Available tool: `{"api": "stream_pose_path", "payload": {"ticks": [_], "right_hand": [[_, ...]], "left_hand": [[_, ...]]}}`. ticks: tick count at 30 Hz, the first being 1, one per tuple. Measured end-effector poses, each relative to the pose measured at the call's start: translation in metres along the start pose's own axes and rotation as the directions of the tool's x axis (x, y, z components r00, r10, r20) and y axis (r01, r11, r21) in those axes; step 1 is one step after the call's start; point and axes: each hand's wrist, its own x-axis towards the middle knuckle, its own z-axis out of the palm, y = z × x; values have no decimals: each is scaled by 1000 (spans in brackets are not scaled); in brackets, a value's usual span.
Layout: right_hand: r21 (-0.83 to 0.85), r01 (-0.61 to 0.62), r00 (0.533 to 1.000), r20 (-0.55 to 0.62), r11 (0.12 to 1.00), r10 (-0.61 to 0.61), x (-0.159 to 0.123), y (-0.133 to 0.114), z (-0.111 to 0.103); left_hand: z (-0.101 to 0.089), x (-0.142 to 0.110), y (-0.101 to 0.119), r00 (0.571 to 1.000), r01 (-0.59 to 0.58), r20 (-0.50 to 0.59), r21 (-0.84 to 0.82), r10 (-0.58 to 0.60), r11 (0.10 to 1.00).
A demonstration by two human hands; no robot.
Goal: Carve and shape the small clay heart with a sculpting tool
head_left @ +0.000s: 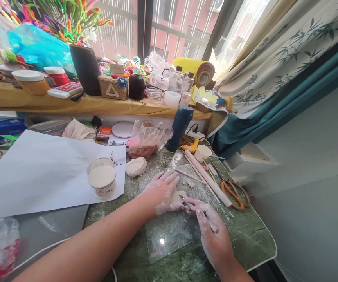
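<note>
Table [257, 232]: one, green, dusted white.
Clear sheet [173, 239]: one, on the table.
Bag [145, 145]: one, holding reddish-brown material.
Left hand [162, 192]: mine, spread flat over the clay.
Right hand [211, 223]: mine, gripping the tool.
Clay piece [175, 197]: one, pale, flat, on the sheet.
Tool [214, 227]: one, slim, tip at the clay.

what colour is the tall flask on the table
The flask is dark blue, clearest in the head view.
</note>
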Motion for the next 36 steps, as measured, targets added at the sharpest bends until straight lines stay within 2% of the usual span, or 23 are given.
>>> {"api": "stream_pose_path", "payload": {"ticks": [5, 9, 14, 18, 23, 28, 36], "right_hand": [[-28, 64, 998, 7, 998, -64, 0, -3, 0], [-37, 38, 999, 2, 999, -38, -1, -5, 0], [-18, 108, 994, 9, 994, -108, 3, -4, 1], [-32, 46, 999, 5, 998, -46, 1, -6, -2], [48, -23, 1000, -8, 999, 23, -3, -5, -8], [43, -41, 999, 8, 998, 40, 5, -7, -5], [45, -44, 999, -7, 998, 45, 0, -7, -7]], "left_hand": [[-1, 0, -1, 1000, 3, -14, -18, -3, 1000], [-1, 0, -1, 1000, 1, 8, -11, -1, 1000], [-2, 0, -1, 1000, 1, -1, -20, -1, 1000], [-3, 0, -1, 1000, 5, 0, -20, -5, 1000], [-2, 0, -1, 1000, -5, 0, -8, 5, 1000], [-2, 1, -2, 1000, -6, -2, -5, 6, 1000], [-1, 1, -3, 1000, -10, -1, -17, 10, 1000]]}}
